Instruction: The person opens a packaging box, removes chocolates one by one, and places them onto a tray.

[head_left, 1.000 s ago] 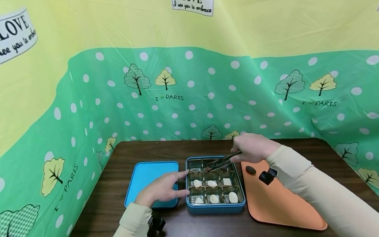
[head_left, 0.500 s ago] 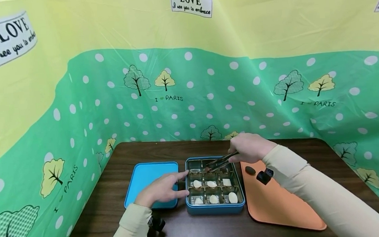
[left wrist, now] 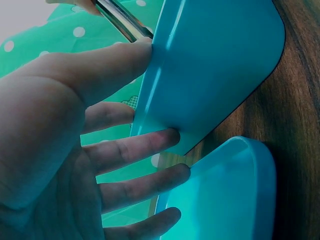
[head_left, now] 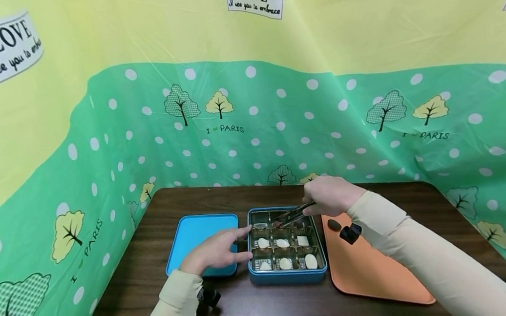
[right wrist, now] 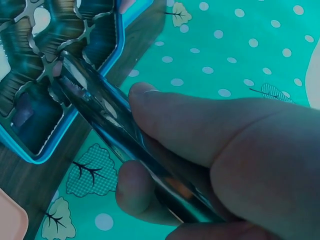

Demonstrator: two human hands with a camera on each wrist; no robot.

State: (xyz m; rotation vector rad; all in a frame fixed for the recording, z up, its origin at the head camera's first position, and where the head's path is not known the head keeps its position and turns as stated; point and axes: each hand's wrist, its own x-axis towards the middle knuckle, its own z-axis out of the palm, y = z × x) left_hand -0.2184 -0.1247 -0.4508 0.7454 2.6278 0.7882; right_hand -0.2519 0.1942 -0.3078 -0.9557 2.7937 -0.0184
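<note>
A blue box (head_left: 288,277) with a divided insert stands mid-table, with white pieces in its middle and front rows, one of them a white oval (head_left: 310,261). My left hand (head_left: 217,250) touches its left side with extended fingers; the left wrist view shows thumb and fingertips against the blue wall. My right hand (head_left: 332,195) grips metal tongs (right wrist: 107,110) between thumb and fingers, over the box's back row. Between the tong tips is a small brownish-pink piece (right wrist: 57,68), partly hidden. A dark purplish piece (right wrist: 22,112) lies in the back right compartment.
Left of the box lies a blue lid (head_left: 196,235), partly behind my left hand. An orange tray (head_left: 375,272) lies on the right, under my right forearm, with a dark oval piece (head_left: 334,224) near its back left corner. A patterned curtain (head_left: 252,143) surrounds the brown table (head_left: 263,309).
My right hand has moved slightly left with the tongs, whose tips stay over the back middle compartment. My left hand keeps its place on the box.
</note>
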